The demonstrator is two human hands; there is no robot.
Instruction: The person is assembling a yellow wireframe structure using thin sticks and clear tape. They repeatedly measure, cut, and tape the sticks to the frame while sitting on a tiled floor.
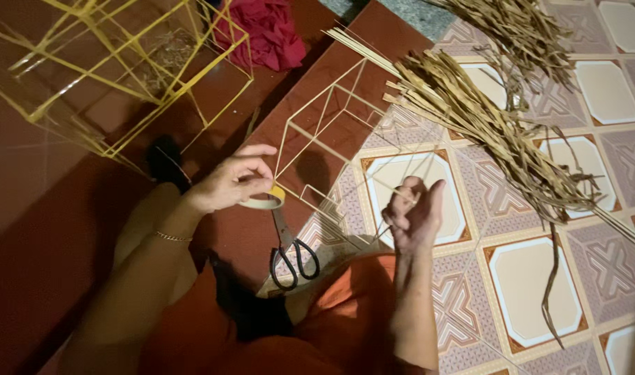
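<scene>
The person sat on the floor in orange clothing, with a box-shaped frame of thin pale sticks (331, 132) standing before the knees, partly on the dark red floor (47, 229) and partly on the patterned tiles (532, 292). The left hand (233, 182) held a roll of tape (263, 200) just beside the frame's near corner; thumb and forefinger curled around the ring and pinched it, the other fingers tucked close beneath. A thin bracelet (172, 237) circled that wrist. The right hand (413, 212) was raised at the frame's near right edge, its fingers pressed together and bent, nipping what looked like a thin stick or strand; I could not tell which.

Black-handled scissors (291, 251) lay on the floor just under the tape, blades toward the frame, handles toward the knees. Off to the right, a long bundle of dried brown strips (484, 125) sprawled across the tiles, with a few loose strands trailing near the right arm. At the upper left stood a larger yellow stick frame (123, 62), well apart from the hands, and a crumpled red cloth (262, 31) lay beyond it.
</scene>
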